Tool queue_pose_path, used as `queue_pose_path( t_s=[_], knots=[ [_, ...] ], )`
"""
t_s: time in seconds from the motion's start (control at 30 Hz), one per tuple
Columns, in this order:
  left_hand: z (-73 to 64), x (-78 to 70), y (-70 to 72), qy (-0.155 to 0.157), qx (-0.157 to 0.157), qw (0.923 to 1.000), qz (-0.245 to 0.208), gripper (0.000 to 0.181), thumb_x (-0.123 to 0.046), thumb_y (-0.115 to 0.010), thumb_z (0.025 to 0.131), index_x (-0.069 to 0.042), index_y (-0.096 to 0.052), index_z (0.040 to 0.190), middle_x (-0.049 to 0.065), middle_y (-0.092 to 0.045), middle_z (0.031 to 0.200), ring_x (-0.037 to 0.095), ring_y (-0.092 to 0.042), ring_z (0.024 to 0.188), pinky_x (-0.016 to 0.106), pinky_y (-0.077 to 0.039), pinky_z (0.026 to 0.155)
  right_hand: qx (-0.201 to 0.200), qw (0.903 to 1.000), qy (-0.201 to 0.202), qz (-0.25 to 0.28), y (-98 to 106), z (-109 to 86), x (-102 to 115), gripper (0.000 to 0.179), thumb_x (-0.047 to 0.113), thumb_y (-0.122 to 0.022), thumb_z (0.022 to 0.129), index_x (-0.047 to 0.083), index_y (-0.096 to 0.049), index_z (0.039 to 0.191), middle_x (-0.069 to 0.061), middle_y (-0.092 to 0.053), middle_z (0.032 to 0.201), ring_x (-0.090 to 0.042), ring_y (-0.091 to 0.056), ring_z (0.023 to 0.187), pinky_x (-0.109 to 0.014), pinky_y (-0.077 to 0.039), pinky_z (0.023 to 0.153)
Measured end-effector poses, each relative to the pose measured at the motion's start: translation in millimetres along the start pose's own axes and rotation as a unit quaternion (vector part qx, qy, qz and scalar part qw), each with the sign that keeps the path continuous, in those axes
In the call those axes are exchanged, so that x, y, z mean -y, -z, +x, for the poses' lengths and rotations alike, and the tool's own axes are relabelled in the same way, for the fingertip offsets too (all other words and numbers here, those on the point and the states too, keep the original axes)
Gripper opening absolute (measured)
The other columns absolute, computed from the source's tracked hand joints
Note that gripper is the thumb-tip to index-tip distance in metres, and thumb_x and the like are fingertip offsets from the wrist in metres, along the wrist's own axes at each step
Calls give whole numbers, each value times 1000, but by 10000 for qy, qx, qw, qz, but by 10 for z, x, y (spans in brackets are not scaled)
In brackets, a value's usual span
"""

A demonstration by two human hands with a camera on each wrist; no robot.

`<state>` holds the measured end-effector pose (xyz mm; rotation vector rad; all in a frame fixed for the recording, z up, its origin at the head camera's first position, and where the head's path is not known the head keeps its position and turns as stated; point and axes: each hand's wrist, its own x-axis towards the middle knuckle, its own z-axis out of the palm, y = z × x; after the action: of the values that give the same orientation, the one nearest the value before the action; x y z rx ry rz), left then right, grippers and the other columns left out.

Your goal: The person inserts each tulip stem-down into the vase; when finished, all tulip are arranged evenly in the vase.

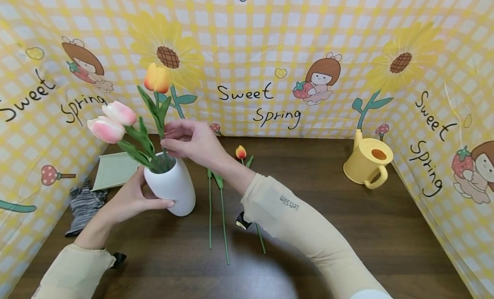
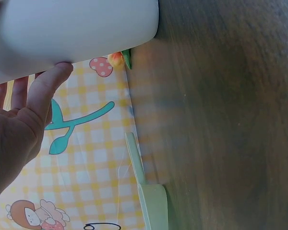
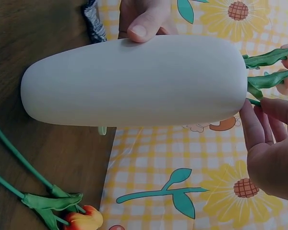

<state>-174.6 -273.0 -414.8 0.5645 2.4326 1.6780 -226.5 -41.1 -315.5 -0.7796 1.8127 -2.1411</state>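
The orange-and-yellow tulip (image 1: 157,78) rises above the mouth of the white vase (image 1: 175,189), its stem pinched between the thumb and fingers of my right hand (image 1: 194,140) right by the rim. Two pink-and-white tulips (image 1: 106,129) lean out over the vase's left side. My left hand (image 1: 133,194) grips the vase from its left, thumb across the near face, fingers set narrow around the body, with the base down on the worktop (image 1: 301,166). Just right of the vase lie three loose green stems (image 1: 224,221); a small orange tulip head (image 1: 241,152) shows past my right forearm. Left of the vase sit a grey striped glove (image 1: 85,206) and, beyond it, a pale green dustpan-like piece (image 1: 115,170). Well to the vase's right stands a yellow watering can (image 1: 362,161). Yellow checked cloth (image 1: 247,63) hangs behind the vase.
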Motion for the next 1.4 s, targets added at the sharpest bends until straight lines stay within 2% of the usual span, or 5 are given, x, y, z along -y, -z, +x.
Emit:
queue_pose_path(
  t_s=[0.43, 0.77, 0.9, 1.13, 1.4],
  knots=[
    [4, -4, 7, -3, 28, 10000, -62, 98, 4, -86, 77, -24, -29, 152, 7, -50, 134, 18, -64, 109, 40, -61, 75, 265, 9972, -13, -702, 24, 19, -11, 22, 1, -74, 91, -3, -69, 111, -6, -70, 94, -14, -69, 81, -30, -60, 77],
    [20, -4, 12, -77, 57, 9999, -42, 105, 4, -86, 77, -28, -25, 156, 5, -48, 137, 19, -62, 111, 40, -61, 74, 271, 9976, -217, -593, 30, 38, -15, 25, 0, -74, 92, -4, -69, 116, -7, -72, 97, -13, -71, 85, -29, -60, 78],
    [20, -7, 13, -81, 47, 10000, -18, 105, 4, -86, 77, -27, -25, 156, 5, -48, 136, 18, -62, 110, 40, -61, 74, 161, 9984, -311, -448, 24, 36, -2, 26, 0, -73, 92, -5, -68, 117, -9, -73, 98, -15, -72, 85, -31, -60, 78],
    [23, -10, 13, -133, 10, 9999, 22, 102, 5, -86, 76, -25, -28, 154, 6, -49, 136, 18, -63, 110, 39, -62, 74, -321, 9981, -208, 486, 68, -4, 66, 30, -3, -69, 94, -5, -65, 124, -14, -71, 110, -18, -71, 90, -37, -61, 81],
    [5, -14, -3, 3, -41, 10000, 9, 100, 3, -87, 76, -25, -28, 153, 6, -50, 135, 18, -63, 110, 40, -62, 75, -435, 9962, 59, 749, 319, -275, 148, 28, -1, -66, 97, -6, -64, 124, -19, -70, 111, -26, -72, 94, -44, -60, 84]
  ],
)
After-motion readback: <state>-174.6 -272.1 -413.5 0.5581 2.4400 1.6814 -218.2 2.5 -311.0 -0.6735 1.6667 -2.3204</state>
